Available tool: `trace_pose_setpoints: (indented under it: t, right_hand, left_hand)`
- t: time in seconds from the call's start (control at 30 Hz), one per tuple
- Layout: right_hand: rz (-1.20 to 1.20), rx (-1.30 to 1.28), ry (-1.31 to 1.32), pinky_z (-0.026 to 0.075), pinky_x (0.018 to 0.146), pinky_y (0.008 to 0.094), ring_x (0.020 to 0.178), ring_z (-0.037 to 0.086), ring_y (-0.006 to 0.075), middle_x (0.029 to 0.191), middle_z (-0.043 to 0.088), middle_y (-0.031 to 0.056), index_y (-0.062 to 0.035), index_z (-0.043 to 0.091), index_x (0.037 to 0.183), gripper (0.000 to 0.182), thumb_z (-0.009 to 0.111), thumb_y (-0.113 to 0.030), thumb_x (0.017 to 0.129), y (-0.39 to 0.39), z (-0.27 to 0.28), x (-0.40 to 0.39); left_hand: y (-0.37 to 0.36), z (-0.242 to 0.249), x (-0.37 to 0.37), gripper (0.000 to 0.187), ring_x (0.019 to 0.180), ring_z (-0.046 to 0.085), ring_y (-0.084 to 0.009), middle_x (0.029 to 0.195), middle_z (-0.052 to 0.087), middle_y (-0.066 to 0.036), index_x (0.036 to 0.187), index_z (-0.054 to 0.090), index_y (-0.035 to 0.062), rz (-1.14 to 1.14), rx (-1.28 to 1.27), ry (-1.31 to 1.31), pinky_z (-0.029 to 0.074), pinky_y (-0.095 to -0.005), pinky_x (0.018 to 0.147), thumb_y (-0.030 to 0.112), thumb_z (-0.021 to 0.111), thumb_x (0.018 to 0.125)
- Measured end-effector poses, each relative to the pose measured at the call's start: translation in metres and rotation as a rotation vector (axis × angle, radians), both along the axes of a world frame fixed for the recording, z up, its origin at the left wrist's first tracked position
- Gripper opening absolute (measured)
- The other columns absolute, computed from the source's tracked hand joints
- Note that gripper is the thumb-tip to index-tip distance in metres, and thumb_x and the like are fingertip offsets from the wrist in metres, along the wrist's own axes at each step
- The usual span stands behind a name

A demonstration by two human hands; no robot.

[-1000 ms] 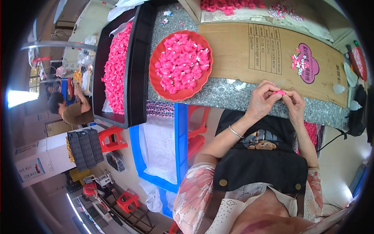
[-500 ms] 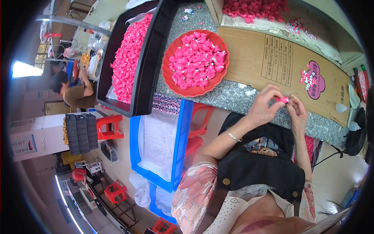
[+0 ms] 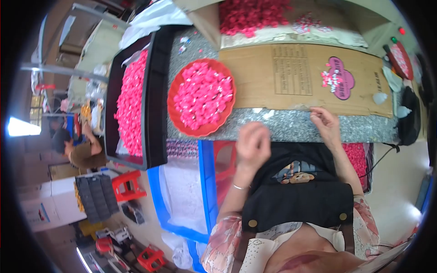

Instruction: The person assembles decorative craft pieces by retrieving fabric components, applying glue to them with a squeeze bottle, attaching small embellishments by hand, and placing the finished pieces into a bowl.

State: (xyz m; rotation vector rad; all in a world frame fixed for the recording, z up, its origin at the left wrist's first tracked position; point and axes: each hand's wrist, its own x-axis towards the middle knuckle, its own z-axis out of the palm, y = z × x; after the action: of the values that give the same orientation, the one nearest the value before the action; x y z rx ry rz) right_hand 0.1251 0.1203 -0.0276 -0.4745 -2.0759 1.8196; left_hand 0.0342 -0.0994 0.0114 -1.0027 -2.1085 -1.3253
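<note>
My left hand, with a bracelet at the wrist, is blurred above the near edge of the stone counter. Its fingers are curled closed, and whatever they hold is hidden. To its left stands a red scalloped bowl heaped with small pink pieces that have white bits on them. My right hand hovers at the near edge of a cardboard sheet. Its fingers are loosely bent and apart, with nothing visible between them. Small pink-and-white parts lie on the cardboard's printed label.
Left of the bowl is a black tray of pink pieces. Below it stands a blue crate with a white liner. More pink pieces are piled in a shelf opening behind the cardboard. A co-worker sits far left.
My hands, together at a pink piece before, are now apart. The left has swung left toward the bowl; the pink piece no longer shows. The view has also shifted.
</note>
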Motion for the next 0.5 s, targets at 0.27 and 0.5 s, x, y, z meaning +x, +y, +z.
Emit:
trace_pose_setpoints:
  t: [0.27,0.5]
  right_hand:
    - [0.002,0.271,0.102,0.046,0.064,0.0243,0.072,0.058,0.0130,0.082,0.060,0.0067,-0.0024,0.063,0.097,0.019,0.063,-0.002,0.078,-0.005,0.006,0.001]
    - [-0.192,0.491,0.196,0.044,0.062,0.0233,0.069,0.056,0.0134,0.080,0.060,0.0076,0.0015,0.061,0.092,0.015,0.061,0.001,0.077,-0.007,0.010,0.054]
  left_hand:
    - [0.044,-0.010,0.049,0.017,0.073,0.061,-0.0249,0.083,0.059,-0.011,0.081,0.059,0.0006,-0.426,0.036,-0.233,0.049,-0.0311,0.063,-0.005,0.067,0.067]
    - [0.042,0.006,0.016,0.010,0.072,0.059,-0.0205,0.081,0.060,-0.011,0.081,0.060,-0.0013,-0.361,0.027,-0.292,0.048,-0.0273,0.065,-0.004,0.064,0.072]
